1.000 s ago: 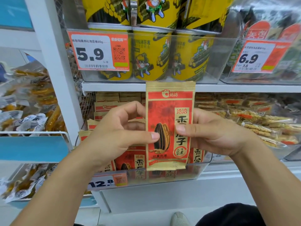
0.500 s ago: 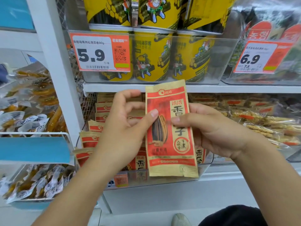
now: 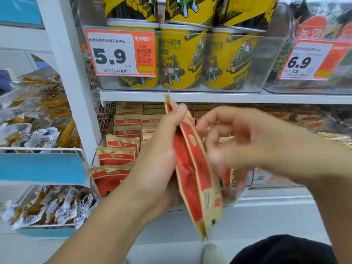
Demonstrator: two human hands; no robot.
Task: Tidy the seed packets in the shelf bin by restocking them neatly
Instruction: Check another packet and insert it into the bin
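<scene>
Basically, left hand (image 3: pixel 162 161) pinches the red-and-tan paper seed packet (image 3: pixel 192 168) edge-on; right hand (image 3: pixel 238 141), fingers spread, should square it before sliding into the clear plastic shelf bin (image 3: pixel 245 189).

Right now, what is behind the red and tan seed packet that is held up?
Behind the red and tan seed packet stand matching packets in the clear shelf bin. The packet and both hands cover the bin's middle.

Held packet (image 3: pixel 192 168) before the bin (image 3: pixel 242 195), cans (image 3: pixel 181 58) shelved above.
</scene>
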